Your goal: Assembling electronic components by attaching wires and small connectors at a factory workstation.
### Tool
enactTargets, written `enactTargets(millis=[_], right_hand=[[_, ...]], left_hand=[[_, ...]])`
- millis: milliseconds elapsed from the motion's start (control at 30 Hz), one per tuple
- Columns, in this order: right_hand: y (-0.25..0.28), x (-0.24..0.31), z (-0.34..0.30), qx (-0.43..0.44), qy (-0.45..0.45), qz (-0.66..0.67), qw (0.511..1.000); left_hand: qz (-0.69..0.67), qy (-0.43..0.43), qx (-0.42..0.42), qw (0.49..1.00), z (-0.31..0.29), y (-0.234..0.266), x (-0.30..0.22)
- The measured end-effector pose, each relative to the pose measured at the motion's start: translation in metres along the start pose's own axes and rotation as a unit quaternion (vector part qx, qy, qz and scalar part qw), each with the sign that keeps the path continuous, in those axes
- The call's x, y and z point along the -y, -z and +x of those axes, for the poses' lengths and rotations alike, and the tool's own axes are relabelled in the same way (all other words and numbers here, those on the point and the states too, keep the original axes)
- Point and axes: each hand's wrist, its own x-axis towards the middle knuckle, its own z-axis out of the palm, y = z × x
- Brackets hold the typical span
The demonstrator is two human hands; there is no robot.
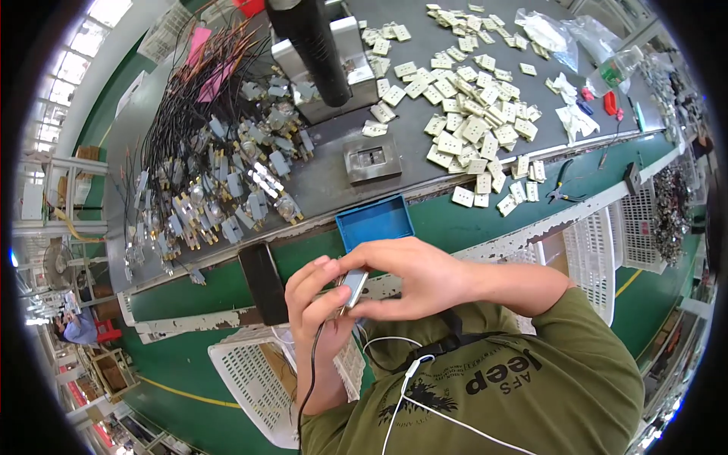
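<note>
Both hands meet in front of my chest around a small grey rectangular part with a silvery edge. My left hand has its fingers wrapped on it, and a black cable runs down from there past my forearm. From the other side, my right hand curls round the same part, thumb below and fingers above. The fingers hide much of it. Just beyond the hands lies a blue open tray. A black phone-like slab rests on the bench edge left of my left hand.
A heap of grey parts with black cables covers the bench's left. Many cream rectangular pieces are spread at right. Between them stand a press and a metal block. Pliers lie right; white baskets stand below.
</note>
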Motion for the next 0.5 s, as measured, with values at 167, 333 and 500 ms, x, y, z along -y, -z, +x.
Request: enactTargets(millis=[167, 333, 500], right_hand=[[-0.006, -0.001, -0.001, -0.020, -0.005, 0.005, 1.000], [0.005, -0.001, 0.002, -0.030, -0.014, -0.023, 0.999], [0.017, -0.005, 0.002, 0.086, -0.065, 0.056, 0.993]], left_hand=[[0.034, -0.013, -0.001, 0.999, -0.002, -0.002, -0.003], [0.029, 0.010, 0.002, 1.000, -0.002, -0.004, 0.005], [-0.115, 0.074, 0.002, 0.991, -0.020, -0.003, 0.011]])
